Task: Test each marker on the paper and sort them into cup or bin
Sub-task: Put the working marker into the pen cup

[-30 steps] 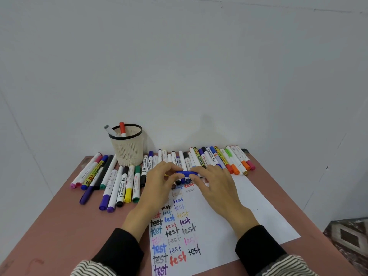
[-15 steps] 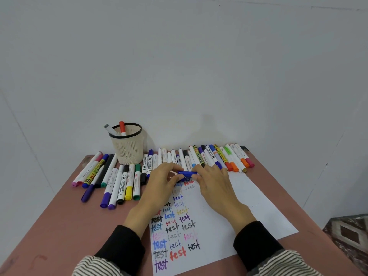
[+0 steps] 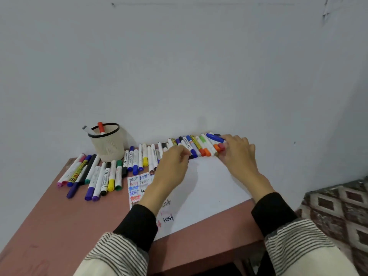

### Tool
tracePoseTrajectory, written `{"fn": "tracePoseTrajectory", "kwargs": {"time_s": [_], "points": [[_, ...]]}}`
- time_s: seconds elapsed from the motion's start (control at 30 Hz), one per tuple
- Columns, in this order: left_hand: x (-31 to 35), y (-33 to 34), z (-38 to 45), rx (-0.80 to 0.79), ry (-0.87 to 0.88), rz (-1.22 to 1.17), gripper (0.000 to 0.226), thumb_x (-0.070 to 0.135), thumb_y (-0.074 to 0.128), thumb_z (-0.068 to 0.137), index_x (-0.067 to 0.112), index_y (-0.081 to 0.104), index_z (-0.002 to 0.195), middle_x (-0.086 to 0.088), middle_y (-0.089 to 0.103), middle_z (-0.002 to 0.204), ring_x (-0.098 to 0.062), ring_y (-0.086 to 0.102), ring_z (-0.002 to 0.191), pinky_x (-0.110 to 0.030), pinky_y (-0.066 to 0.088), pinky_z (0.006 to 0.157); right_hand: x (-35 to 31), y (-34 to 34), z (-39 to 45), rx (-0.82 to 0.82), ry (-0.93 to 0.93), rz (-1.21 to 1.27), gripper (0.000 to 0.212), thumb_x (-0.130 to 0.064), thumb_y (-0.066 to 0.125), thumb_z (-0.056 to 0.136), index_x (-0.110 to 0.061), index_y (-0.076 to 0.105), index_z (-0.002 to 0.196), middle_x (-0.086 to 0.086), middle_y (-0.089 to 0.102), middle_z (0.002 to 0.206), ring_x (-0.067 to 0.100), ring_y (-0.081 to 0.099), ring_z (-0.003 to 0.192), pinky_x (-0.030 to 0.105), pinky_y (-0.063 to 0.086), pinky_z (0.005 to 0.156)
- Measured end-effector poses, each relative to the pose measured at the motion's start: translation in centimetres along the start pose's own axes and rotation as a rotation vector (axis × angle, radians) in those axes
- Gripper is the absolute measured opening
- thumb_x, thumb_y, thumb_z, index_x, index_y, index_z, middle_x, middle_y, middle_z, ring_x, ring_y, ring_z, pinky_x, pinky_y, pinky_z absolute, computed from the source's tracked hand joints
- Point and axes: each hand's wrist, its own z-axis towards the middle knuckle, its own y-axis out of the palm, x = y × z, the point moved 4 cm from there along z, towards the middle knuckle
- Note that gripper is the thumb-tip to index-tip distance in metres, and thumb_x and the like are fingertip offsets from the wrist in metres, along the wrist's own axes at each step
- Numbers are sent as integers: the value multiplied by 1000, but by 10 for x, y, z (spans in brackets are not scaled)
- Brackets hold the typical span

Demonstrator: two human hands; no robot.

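left hand (image 3: 172,168) fingers curled, forearm reaching forward, right hand (image 3: 237,154) stretched further, fingers bent

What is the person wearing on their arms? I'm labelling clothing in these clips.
Both arms match: a cream outer sleeve, then a black-and-white fine-striped band, then a snug black cuff at the wrist. The left hand and right hand are bare, without gloves.
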Motion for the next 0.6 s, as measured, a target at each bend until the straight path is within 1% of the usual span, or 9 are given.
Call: {"fn": "tracePoseTrajectory", "kwargs": {"time_s": [0.1, 0.17, 0.23, 0.3, 0.37, 0.4, 0.47, 0.53, 0.6], "points": [[44, 53, -6, -118, 45, -18, 18, 19, 48, 98, 16, 63, 107, 1, 60, 110, -16, 57, 98, -34, 48, 87, 53, -35, -17, 85, 84, -16, 37, -8, 34, 101, -22, 49, 132, 2, 57, 109, 19, 38, 92, 33, 23, 78], [67, 89, -13, -181, 67, -1, 20, 21, 48, 97, 14, 64, 108, -2, 60, 112, -19, 56, 101, -34, 47, 87, 90, -51, -30, 111, 143, -44, 39, -5, 33, 100, -21, 50, 131, 1, 55, 105, 18, 35, 89, 32, 21, 76], [85, 120, -18, -200, 82, 53, 23, 21, 48, 95, 12, 64, 110, -6, 59, 115, -24, 56, 105, -37, 46, 87, 126, -65, -46, 112, 217, -82, 39, -3, 35, 98, -20, 50, 130, 2, 54, 104, 18, 35, 89, 32, 21, 75], [97, 142, -23, -192, 79, 165, 30, 26, 45, 96, 13, 60, 119, -8, 56, 123, -28, 52, 114, -43, 42, 96, 157, -72, -64, 96, 295, -126, 39, -2, 36, 97, -18, 50, 130, 4, 55, 108, 18, 35, 89, 33, 22, 75], [103, 159, -27, -207, 58, 275, 37, 33, 40, 98, 13, 52, 127, -9, 48, 135, -30, 40, 128, -52, 31, 107, 187, -71, -83, 56, 370, -166, 38, -1, 39, 95, -16, 52, 127, 6, 56, 111, 21, 41, 93, 34, 26, 76], [104, 168, -30, -236, 41, 311, 42, 37, 37, 99, 12, 47, 132, -9, 42, 142, -30, 31, 136, -56, 24, 111, 202, -67, -93, 23, 403, -178, 36, -1, 41, 94, -14, 53, 126, 7, 56, 112, 24, 45, 97, 35, 30, 78], [103, 180, -32, -295, 17, 372, 51, 43, 31, 100, 12, 37, 141, -8, 29, 154, -30, 16, 145, -60, 12, 114, 230, -51, -113, -51, 458, -157, 32, 2, 43, 92, -8, 55, 121, 12, 57, 111, 28, 50, 99, 37, 40, 79], [102, 184, -31, -308, 21, 404, 56, 46, 27, 100, 14, 32, 145, -7, 23, 157, -30, 13, 146, -61, 9, 114, 250, -26, -132, -139, 512, -82, 30, 5, 43, 91, -3, 56, 117, 17, 58, 109, 31, 54, 95, 37, 45, 74], [102, 184, -31, -302, 21, 414, 57, 46, 27, 100, 14, 30, 147, -6, 22, 158, -30, 14, 146, -60, 8, 114, 263, 3, -153, -214, 569, -6, 27, 4, 45, 92, 0, 57, 116, 20, 59, 108, 32, 56, 90, 34, 45, 70]]}}
